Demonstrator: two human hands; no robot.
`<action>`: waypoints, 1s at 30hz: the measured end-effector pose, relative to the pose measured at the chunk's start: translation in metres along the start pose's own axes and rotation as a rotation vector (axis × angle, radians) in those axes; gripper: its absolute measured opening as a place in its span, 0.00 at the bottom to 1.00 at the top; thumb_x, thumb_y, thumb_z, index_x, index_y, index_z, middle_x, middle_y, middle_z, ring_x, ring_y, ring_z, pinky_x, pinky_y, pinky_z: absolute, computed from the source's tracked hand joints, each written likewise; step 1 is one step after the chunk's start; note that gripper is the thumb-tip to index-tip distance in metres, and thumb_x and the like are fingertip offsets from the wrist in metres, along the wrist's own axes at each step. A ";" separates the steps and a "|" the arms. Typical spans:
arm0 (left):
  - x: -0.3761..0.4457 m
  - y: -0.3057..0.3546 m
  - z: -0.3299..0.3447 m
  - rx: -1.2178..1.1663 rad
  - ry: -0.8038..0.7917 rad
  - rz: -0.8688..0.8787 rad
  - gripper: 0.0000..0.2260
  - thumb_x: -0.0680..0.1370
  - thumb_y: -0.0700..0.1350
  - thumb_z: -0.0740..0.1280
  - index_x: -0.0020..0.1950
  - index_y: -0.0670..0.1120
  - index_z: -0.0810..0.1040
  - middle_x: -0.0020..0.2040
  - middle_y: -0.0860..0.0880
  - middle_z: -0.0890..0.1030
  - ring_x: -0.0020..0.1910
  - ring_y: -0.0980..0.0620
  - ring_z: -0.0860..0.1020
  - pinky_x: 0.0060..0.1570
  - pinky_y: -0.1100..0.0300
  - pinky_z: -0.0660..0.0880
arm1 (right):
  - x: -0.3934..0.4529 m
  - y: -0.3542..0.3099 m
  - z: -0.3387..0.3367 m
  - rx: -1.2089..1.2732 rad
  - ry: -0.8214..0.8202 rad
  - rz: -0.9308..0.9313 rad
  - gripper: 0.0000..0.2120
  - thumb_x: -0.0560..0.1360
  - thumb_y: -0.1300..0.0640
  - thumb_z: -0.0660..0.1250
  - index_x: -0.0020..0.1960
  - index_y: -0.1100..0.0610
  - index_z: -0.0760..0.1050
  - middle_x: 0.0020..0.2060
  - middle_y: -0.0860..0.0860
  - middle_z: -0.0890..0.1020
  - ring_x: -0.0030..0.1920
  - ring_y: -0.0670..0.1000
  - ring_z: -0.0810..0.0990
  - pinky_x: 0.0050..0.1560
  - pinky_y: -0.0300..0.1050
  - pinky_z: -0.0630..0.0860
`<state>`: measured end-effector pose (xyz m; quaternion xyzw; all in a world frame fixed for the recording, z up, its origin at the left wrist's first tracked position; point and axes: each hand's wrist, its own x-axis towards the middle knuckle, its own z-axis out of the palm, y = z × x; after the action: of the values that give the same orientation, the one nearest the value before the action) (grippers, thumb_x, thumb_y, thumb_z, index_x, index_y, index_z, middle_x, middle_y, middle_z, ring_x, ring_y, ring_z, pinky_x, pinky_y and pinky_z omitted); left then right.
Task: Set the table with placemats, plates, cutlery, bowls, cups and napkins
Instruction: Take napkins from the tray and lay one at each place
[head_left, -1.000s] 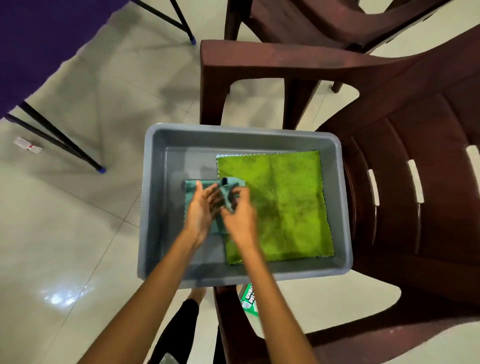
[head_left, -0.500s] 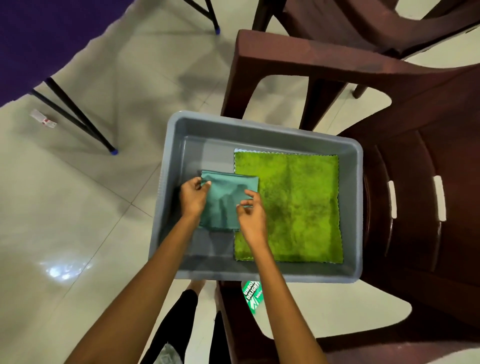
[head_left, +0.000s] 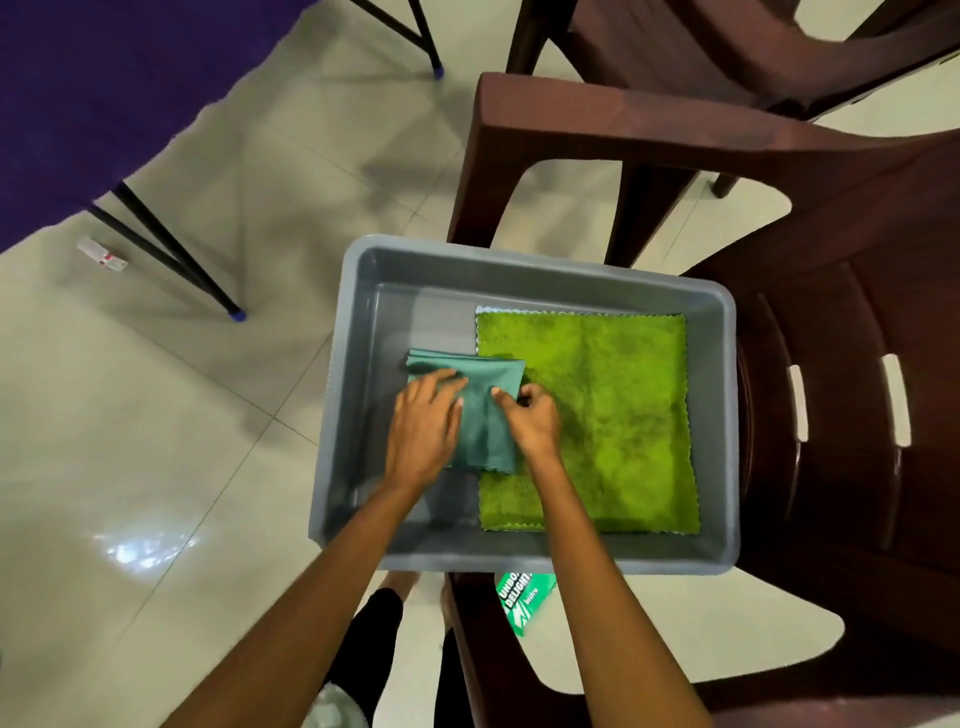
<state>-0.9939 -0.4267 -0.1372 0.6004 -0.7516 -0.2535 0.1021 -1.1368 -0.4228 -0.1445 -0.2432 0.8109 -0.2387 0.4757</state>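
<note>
- Here, furthest left, the purple table (head_left: 93, 78) I am meant to set sits well apart from me, so nothing in my hands reaches it yet.
- My left hand (head_left: 423, 423) lies flat with fingers straight on the folded teal napkin (head_left: 485, 410), pressing it down so the fold keeps its shape.
- My right hand (head_left: 535, 421) curls and pinches the napkin's right side, ready, I judge, to lift it out.
- The napkin rests inside the grey tub (head_left: 353, 415), its right edge overlapping the green cloth (head_left: 613, 415) that lies flat beside it.
- The tub stands on the brown chair (head_left: 831, 364), which keeps it within easy reach.
</note>
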 end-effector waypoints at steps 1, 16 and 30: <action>-0.001 -0.003 0.004 0.058 -0.093 0.041 0.23 0.78 0.52 0.50 0.66 0.45 0.74 0.66 0.45 0.74 0.64 0.44 0.72 0.63 0.52 0.66 | -0.003 0.000 0.001 0.060 -0.026 -0.030 0.11 0.72 0.54 0.72 0.39 0.55 0.70 0.35 0.51 0.77 0.37 0.51 0.74 0.39 0.48 0.71; 0.053 -0.007 -0.098 -1.295 -0.102 -0.589 0.21 0.82 0.50 0.54 0.74 0.45 0.64 0.72 0.50 0.66 0.69 0.57 0.65 0.70 0.63 0.60 | -0.115 -0.158 -0.002 0.400 -0.170 -0.359 0.32 0.74 0.74 0.63 0.68 0.45 0.63 0.50 0.50 0.84 0.51 0.47 0.82 0.51 0.41 0.79; 0.174 -0.095 -0.412 -1.515 -0.442 -0.407 0.22 0.81 0.58 0.53 0.63 0.45 0.76 0.58 0.47 0.81 0.57 0.51 0.80 0.54 0.58 0.77 | -0.159 -0.402 0.055 0.528 -0.076 -0.200 0.12 0.76 0.64 0.64 0.58 0.57 0.75 0.53 0.56 0.82 0.48 0.53 0.82 0.41 0.45 0.79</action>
<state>-0.7694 -0.7139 0.1394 0.4293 -0.2550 -0.8193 0.2819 -0.9526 -0.6409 0.1841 -0.1987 0.6742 -0.4780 0.5268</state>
